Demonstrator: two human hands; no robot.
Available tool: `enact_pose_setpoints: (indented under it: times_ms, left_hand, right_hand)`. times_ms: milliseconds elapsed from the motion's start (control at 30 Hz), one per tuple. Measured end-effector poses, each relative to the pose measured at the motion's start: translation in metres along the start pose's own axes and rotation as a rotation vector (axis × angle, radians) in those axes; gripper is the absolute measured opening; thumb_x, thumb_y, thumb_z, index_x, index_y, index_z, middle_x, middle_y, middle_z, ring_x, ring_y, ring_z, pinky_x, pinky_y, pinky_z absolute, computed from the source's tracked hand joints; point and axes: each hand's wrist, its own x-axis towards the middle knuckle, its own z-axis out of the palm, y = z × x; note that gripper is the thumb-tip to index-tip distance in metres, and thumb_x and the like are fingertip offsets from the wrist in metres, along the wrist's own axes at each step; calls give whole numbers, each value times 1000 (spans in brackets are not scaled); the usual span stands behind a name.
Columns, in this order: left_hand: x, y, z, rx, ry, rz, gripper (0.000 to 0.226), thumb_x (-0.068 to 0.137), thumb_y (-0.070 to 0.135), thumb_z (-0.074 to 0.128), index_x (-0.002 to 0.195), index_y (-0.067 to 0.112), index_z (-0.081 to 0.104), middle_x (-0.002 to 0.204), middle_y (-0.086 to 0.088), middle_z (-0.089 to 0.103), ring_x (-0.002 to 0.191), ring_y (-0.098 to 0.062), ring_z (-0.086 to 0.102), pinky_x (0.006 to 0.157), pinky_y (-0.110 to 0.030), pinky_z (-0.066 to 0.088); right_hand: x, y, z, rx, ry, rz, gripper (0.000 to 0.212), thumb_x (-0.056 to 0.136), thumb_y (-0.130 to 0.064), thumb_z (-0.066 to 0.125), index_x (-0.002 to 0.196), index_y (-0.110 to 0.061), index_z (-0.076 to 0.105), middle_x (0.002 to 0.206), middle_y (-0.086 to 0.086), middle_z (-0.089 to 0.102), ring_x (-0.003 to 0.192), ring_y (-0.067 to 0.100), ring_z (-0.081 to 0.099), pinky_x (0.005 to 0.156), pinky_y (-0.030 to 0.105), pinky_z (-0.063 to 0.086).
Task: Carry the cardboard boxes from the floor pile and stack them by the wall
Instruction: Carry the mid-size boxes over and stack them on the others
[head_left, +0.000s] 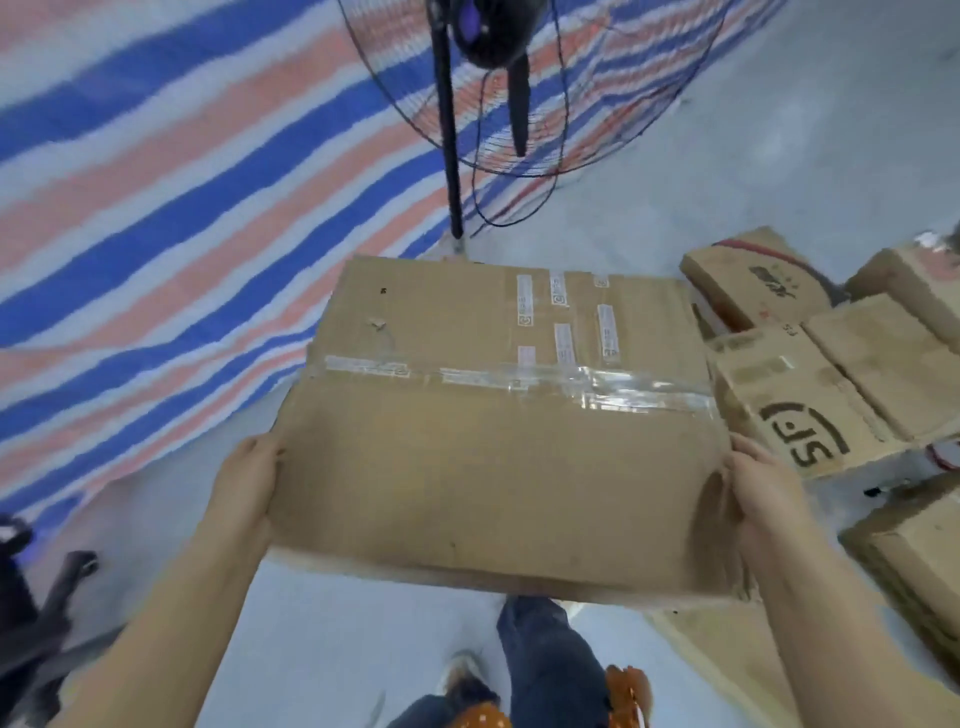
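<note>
A large brown cardboard box (493, 441), taped along its top seam and dotted with white labels, hangs in the air in front of me. My left hand (244, 480) grips its left side, fingers hidden under the edge. My right hand (763, 486) grips its right side with the thumb on top. To the right, more cardboard boxes lie on the floor: one printed "SJ" (789, 395), one with red print (748, 286), a plain one (883, 358), and another at the lower right (914, 561).
A black standing fan (452, 130) with a wire guard rises just beyond the box. A blue, pink and white striped tarp (182, 182) covers the left. A black chair base (36, 613) sits at the lower left. Grey floor (337, 639) lies under my legs.
</note>
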Motion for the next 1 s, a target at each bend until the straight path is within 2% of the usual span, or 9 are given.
enact_pose_setpoints:
  times_ms: [67,167,267,400,467,600,700,900,1000]
  left_hand:
    - [-14,-26,-58,-58,120,-24,22,90,31,50,102,15,59,102,-10,62,91,-26,52,80,-38,37]
    - [-38,-67,-133,-131,310,-81,13,88,25,49,92,15,55,89,-15,55,85,-27,46,73,-37,32]
    - [-80,-105,-186,-150,497,-176,19,96,20,43,105,9,56,102,-12,53,89,-25,43,65,-34,29]
    - [-160,-152,-218,-334,716,-280,16,96,25,44,105,15,53,104,-4,50,96,-25,42,77,-38,32]
    - [-201,-172,-221,-414,840,-335,18,96,26,45,108,14,52,107,-5,50,97,-26,42,81,-39,31]
    - [-271,-204,-208,-578,1069,-403,23,95,20,46,113,9,55,107,-9,52,94,-24,44,80,-36,33]
    - [-324,-219,-184,-652,1198,-460,19,96,20,46,112,14,54,107,-5,51,95,-23,43,81,-34,33]
    - [-418,-262,-125,-781,1396,-599,26,94,23,48,115,11,55,113,-10,55,97,-26,47,80,-37,35]
    - [-467,-279,-99,-852,1491,-645,27,93,24,48,117,11,55,115,-10,56,98,-27,48,81,-38,36]
  right_hand:
    - [-29,-12,38,12,-121,-35,27,88,-3,52,101,-24,65,42,-11,59,56,21,47,54,26,37]
    - [-67,-22,94,-53,-323,-54,30,89,0,46,102,-16,68,59,-1,65,59,19,55,51,20,43]
    - [-102,-30,141,-161,-518,-104,30,89,0,44,95,-14,70,62,-3,68,58,15,63,50,19,47]
    - [-155,-38,189,-276,-692,-195,32,97,-8,45,123,-18,61,109,-5,63,102,19,57,92,33,45]
    - [-176,-37,208,-354,-811,-241,33,97,-16,48,127,-17,61,125,-1,61,114,23,56,103,41,42]
    - [-225,-39,223,-510,-1030,-311,19,98,-15,46,91,-18,64,86,-1,62,78,15,56,72,31,44]
    - [-252,-37,218,-595,-1166,-362,15,99,-18,45,99,-19,60,82,-3,57,73,12,52,70,32,41]
    - [-279,-2,206,-776,-1340,-413,32,96,-21,47,126,-17,61,124,3,62,112,22,57,101,44,44]
    - [-307,15,190,-845,-1429,-425,34,97,-16,47,129,-14,59,127,6,61,114,25,56,101,42,44]
